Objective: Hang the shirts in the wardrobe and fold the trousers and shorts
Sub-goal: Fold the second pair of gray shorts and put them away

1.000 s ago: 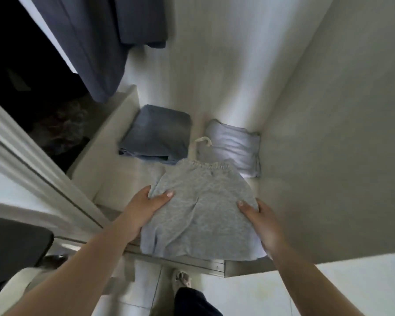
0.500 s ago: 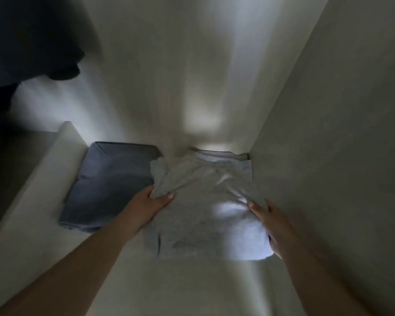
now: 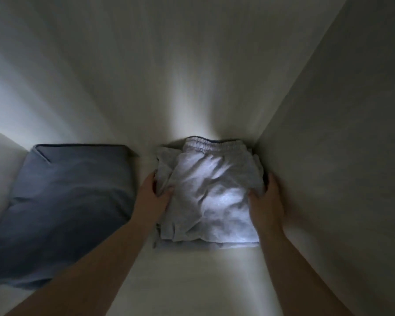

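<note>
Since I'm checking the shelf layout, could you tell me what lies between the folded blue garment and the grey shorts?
In the head view, only the left hand and a bare strip of shelf separate the blue garment from the grey shorts.

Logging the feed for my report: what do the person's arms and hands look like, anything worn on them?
Both forearms are bare as far as the picture shows: no sleeves or cuffs in view. The left hand and right hand wear no gloves, and no watch, ring or bracelet is visible. The dim light hides finer detail.

A pale off-white wardrobe shelf (image 3: 192, 281), dimly lit, meets a plain side wall panel (image 3: 340, 156) on the right.
</note>
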Action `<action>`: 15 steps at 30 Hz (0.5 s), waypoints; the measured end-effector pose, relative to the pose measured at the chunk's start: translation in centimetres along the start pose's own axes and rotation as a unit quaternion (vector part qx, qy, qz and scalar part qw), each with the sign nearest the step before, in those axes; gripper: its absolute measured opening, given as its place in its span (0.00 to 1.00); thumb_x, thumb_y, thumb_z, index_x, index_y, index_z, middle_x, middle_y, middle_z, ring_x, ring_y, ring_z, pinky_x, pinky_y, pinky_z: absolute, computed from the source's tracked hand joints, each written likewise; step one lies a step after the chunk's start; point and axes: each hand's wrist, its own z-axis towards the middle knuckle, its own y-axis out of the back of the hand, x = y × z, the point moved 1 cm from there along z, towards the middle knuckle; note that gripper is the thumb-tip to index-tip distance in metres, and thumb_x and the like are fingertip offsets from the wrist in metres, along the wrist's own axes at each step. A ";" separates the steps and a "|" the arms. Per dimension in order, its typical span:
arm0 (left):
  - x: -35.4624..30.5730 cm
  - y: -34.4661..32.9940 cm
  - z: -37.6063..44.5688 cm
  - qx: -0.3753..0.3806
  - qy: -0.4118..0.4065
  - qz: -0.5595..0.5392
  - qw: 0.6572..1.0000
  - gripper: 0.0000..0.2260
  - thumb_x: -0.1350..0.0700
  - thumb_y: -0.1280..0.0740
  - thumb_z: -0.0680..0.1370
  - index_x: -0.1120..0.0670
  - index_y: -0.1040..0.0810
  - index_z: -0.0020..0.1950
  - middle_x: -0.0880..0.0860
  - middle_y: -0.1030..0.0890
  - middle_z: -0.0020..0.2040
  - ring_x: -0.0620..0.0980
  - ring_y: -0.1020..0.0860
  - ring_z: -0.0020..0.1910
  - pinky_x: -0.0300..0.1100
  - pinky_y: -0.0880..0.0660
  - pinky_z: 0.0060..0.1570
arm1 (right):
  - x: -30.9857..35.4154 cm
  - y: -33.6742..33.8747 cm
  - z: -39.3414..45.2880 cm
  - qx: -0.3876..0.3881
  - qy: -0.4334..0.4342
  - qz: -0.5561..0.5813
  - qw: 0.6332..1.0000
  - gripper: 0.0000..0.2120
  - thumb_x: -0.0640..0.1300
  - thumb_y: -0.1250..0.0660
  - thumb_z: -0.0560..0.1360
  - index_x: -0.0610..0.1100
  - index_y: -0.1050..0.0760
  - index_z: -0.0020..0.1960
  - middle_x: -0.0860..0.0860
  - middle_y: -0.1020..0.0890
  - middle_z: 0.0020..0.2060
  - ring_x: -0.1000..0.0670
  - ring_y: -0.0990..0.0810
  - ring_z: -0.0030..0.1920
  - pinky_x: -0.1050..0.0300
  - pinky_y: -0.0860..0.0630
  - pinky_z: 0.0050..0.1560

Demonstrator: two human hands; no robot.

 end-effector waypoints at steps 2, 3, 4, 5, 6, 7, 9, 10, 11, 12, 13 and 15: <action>-0.3 -0.7 -1.2 -0.102 -0.138 0.173 0.970 0.29 0.42 0.37 0.72 0.57 0.30 0.68 0.60 0.25 0.64 0.60 0.27 0.62 0.57 0.30 0.62 | 0.8 -0.5 -1.0 -0.052 0.115 -0.049 0.991 0.32 0.39 0.33 0.73 0.43 0.40 0.75 0.43 0.34 0.72 0.44 0.36 0.72 0.52 0.39 0.71; -1.0 -1.4 -2.0 -0.117 -0.214 0.244 0.938 0.29 0.43 0.39 0.72 0.57 0.31 0.69 0.61 0.27 0.66 0.61 0.29 0.65 0.59 0.34 0.64 | 1.2 -1.0 -1.5 -0.073 0.189 -0.078 0.976 0.31 0.39 0.34 0.73 0.42 0.39 0.74 0.43 0.34 0.72 0.44 0.38 0.72 0.50 0.41 0.72; -2.1 -2.3 -2.8 -0.099 -0.286 0.295 0.906 0.28 0.44 0.40 0.74 0.56 0.33 0.70 0.60 0.29 0.69 0.61 0.32 0.68 0.61 0.38 0.67 | 1.7 -1.6 -1.7 -0.083 0.255 -0.108 0.957 0.29 0.41 0.36 0.73 0.41 0.38 0.73 0.42 0.34 0.72 0.44 0.39 0.73 0.48 0.42 0.72; -3.0 -3.3 -3.1 -0.065 -0.354 0.331 0.872 0.27 0.44 0.41 0.75 0.55 0.33 0.71 0.60 0.32 0.72 0.60 0.35 0.72 0.61 0.42 0.70 | 2.0 -2.6 -1.6 -0.072 0.303 -0.141 0.940 0.27 0.44 0.40 0.74 0.40 0.37 0.72 0.41 0.34 0.72 0.43 0.40 0.73 0.47 0.43 0.72; -3.8 -4.3 -3.0 -0.034 -0.406 0.357 0.841 0.27 0.45 0.40 0.75 0.55 0.33 0.71 0.59 0.33 0.73 0.59 0.39 0.74 0.61 0.45 0.71 | 2.4 -3.6 -1.4 -0.048 0.330 -0.183 0.925 0.26 0.47 0.43 0.74 0.40 0.36 0.71 0.40 0.33 0.71 0.43 0.39 0.73 0.46 0.44 0.72; -3.8 -5.1 -2.4 -0.012 -0.435 0.385 0.814 0.27 0.46 0.39 0.74 0.56 0.32 0.71 0.59 0.35 0.74 0.59 0.41 0.75 0.62 0.45 0.72 | 2.5 -4.4 -1.0 -0.016 0.339 -0.225 0.913 0.26 0.48 0.46 0.75 0.41 0.36 0.71 0.40 0.33 0.71 0.43 0.38 0.73 0.45 0.43 0.72; -3.2 -6.0 -0.5 0.019 -0.414 0.453 0.790 0.31 0.44 0.38 0.72 0.58 0.32 0.72 0.59 0.37 0.75 0.58 0.43 0.76 0.62 0.46 0.72 | 1.8 -5.7 0.2 0.024 0.338 -0.280 0.898 0.27 0.51 0.48 0.76 0.42 0.36 0.73 0.41 0.33 0.72 0.42 0.36 0.72 0.43 0.40 0.71; -2.6 -6.1 0.4 0.040 -0.382 0.478 0.790 0.34 0.41 0.39 0.71 0.58 0.33 0.73 0.59 0.38 0.76 0.58 0.44 0.76 0.62 0.46 0.72 | 0.9 -6.0 1.0 0.029 0.337 -0.296 0.893 0.28 0.53 0.48 0.75 0.41 0.36 0.73 0.40 0.33 0.72 0.42 0.35 0.72 0.42 0.41 0.71; -1.8 -6.1 1.2 0.055 -0.355 0.493 0.792 0.37 0.37 0.40 0.71 0.58 0.35 0.74 0.59 0.39 0.76 0.58 0.44 0.76 0.62 0.46 0.71 | -0.1 -6.2 1.8 0.031 0.330 -0.309 0.891 0.30 0.55 0.47 0.75 0.41 0.37 0.73 0.40 0.34 0.72 0.41 0.35 0.72 0.41 0.43 0.70; -1.0 -6.0 1.5 0.066 -0.335 0.504 0.794 0.40 0.34 0.41 0.70 0.58 0.37 0.75 0.59 0.41 0.77 0.59 0.45 0.76 0.63 0.45 0.71 | -0.9 -6.2 2.3 0.030 0.323 -0.324 0.889 0.32 0.57 0.47 0.75 0.41 0.38 0.74 0.40 0.35 0.72 0.41 0.36 0.72 0.41 0.44 0.70; -0.2 -5.9 1.7 0.071 -0.327 0.508 0.794 0.42 0.32 0.41 0.70 0.58 0.38 0.76 0.59 0.42 0.77 0.60 0.45 0.76 0.64 0.44 0.71 | -1.8 -6.1 2.7 0.027 0.319 -0.337 0.885 0.34 0.60 0.47 0.75 0.41 0.40 0.75 0.41 0.36 0.73 0.41 0.36 0.72 0.41 0.45 0.71; 0.7 -6.1 1.9 0.066 -0.327 0.507 0.795 0.44 0.29 0.42 0.71 0.58 0.40 0.77 0.59 0.44 0.78 0.62 0.44 0.76 0.64 0.44 0.70 | -2.7 -6.2 3.3 0.029 0.315 -0.345 0.884 0.37 0.64 0.49 0.76 0.41 0.45 0.76 0.42 0.39 0.75 0.41 0.38 0.73 0.41 0.45 0.72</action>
